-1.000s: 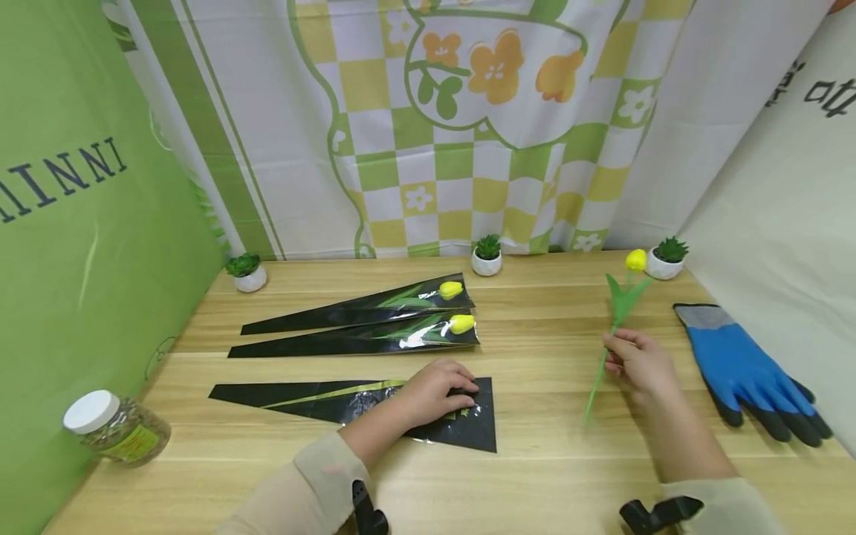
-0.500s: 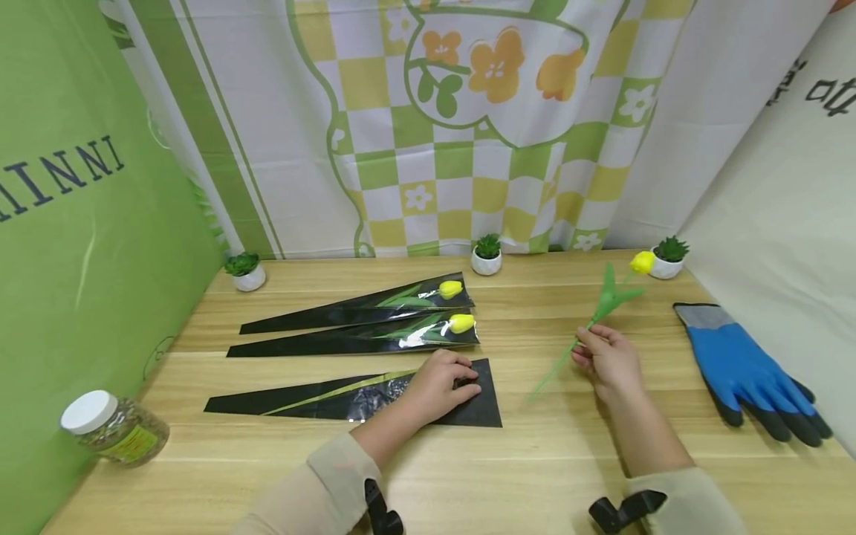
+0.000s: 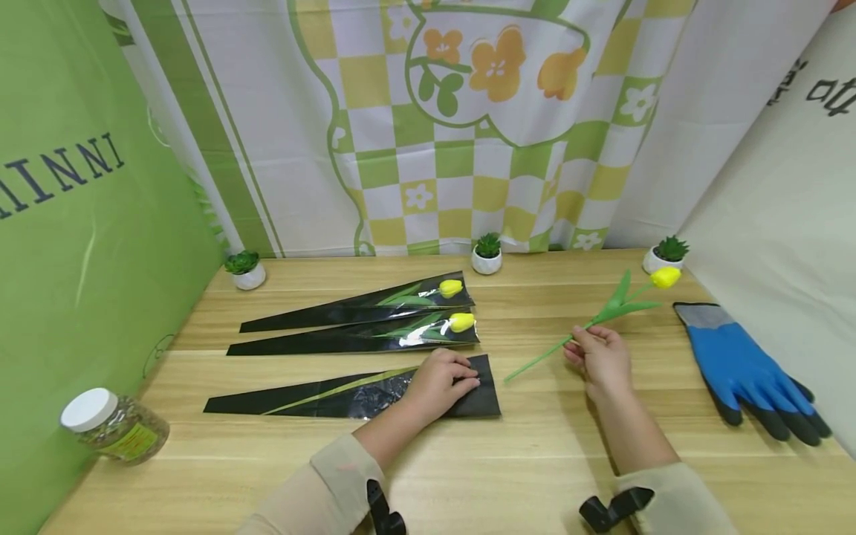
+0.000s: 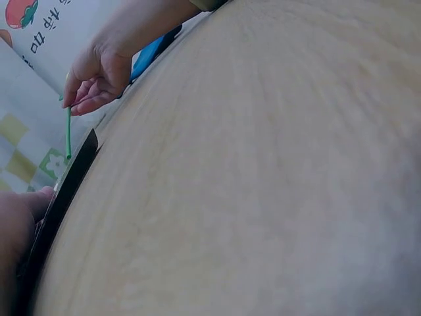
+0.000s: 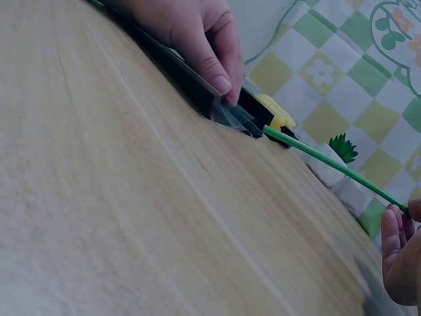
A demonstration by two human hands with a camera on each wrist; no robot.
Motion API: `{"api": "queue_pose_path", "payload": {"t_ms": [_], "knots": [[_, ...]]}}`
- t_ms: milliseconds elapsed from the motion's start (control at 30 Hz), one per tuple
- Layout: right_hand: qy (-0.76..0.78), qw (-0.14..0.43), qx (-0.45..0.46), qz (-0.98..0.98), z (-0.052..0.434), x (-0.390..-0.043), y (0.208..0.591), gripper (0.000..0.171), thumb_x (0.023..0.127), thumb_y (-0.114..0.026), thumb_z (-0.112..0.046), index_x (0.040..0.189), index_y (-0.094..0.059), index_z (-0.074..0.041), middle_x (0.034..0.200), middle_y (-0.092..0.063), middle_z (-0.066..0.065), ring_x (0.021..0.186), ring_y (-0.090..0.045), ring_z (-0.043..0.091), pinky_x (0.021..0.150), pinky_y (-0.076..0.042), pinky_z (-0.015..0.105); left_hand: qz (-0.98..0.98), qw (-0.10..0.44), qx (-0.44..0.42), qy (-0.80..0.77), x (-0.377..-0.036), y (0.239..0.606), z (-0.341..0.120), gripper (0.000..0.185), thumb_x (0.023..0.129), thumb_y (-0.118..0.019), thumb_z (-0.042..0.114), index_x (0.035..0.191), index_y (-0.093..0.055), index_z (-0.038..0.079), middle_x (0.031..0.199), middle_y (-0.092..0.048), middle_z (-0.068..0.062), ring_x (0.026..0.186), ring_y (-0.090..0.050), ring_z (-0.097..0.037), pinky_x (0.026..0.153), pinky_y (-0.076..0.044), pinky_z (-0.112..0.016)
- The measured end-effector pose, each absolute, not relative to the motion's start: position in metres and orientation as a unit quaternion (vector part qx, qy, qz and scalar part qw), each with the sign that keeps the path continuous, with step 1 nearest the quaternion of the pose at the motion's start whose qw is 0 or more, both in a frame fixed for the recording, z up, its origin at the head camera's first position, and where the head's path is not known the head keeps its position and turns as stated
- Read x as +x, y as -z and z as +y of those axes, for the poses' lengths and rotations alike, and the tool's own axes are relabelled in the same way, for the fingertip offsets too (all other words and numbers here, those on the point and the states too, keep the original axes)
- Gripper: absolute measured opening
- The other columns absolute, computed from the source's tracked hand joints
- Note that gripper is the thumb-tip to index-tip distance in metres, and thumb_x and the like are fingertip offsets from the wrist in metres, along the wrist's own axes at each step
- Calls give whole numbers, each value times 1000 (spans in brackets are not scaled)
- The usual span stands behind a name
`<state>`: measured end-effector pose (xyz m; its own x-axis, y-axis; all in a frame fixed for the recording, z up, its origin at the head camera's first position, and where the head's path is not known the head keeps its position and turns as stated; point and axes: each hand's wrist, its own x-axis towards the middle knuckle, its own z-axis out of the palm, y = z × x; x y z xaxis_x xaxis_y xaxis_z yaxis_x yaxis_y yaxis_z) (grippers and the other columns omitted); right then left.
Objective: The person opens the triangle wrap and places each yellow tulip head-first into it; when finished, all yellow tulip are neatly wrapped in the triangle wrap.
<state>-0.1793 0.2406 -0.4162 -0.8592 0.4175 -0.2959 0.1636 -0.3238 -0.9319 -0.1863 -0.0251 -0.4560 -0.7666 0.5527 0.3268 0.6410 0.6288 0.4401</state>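
In the head view my right hand (image 3: 605,362) pinches the green stem of an artificial yellow tulip (image 3: 610,307). The bloom points away to the upper right, and the bare stem end lies just right of a black flower sleeve (image 3: 287,395). My left hand (image 3: 441,383) holds that sleeve near its wide right end, thumb and fingertips at the sleeve's clear film in the right wrist view. There the stem (image 5: 335,164) reaches toward the sleeve's mouth; whether it touches cannot be told. Part of the sleeve is hidden under the left hand.
Two black sleeves, an upper one (image 3: 321,313) and a lower one (image 3: 314,345), each hold a yellow tulip behind the sleeve. A blue work glove (image 3: 749,371) lies at right, a white-lidded jar (image 3: 120,427) at left. Small potted plants (image 3: 487,256) line the back edge.
My right hand has moved left with the tulip, whose stem has tilted flatter toward the sleeve. The sleeve's wide end has shifted slightly away from me under my left hand.
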Motion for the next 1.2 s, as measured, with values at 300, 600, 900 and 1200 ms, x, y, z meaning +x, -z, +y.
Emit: {"api": "queue_pose_path", "payload": {"t_ms": [300,600,900,1200], "knots": [[-775,68,-247,-578,231,-177,420,19,98,-57,-7,105,-40,-13,83,-63,-8,68,-64,3,69,-58,15,-895,88,-304,314,-184,451,-25,19,91,-70,25,102,-79,12,104,-72,-3,104,-63,-20,95,-52,-34],[-776,12,-213,-594,210,-168,423,21,99,-54,-5,110,-37,-10,88,-61,-6,73,-66,3,74,-57,14,-894,86,-292,328,-184,453,-25,18,91,-70,25,101,-78,12,102,-73,-3,102,-63,-20,93,-52,-34],[-780,-21,-202,-592,185,-162,424,23,98,-54,-2,112,-36,-5,83,-62,-2,69,-68,3,70,-58,15,-893,95,-295,327,-185,454,-25,16,91,-70,24,99,-78,12,101,-73,-2,101,-64,-20,92,-53,-34],[-769,-42,-199,-606,168,-162,426,23,98,-55,-3,112,-37,-1,83,-63,0,70,-68,4,68,-58,16,-892,97,-294,331,-185,453,-24,16,91,-70,23,99,-78,12,101,-73,-3,101,-63,-20,93,-52,-35]]}}
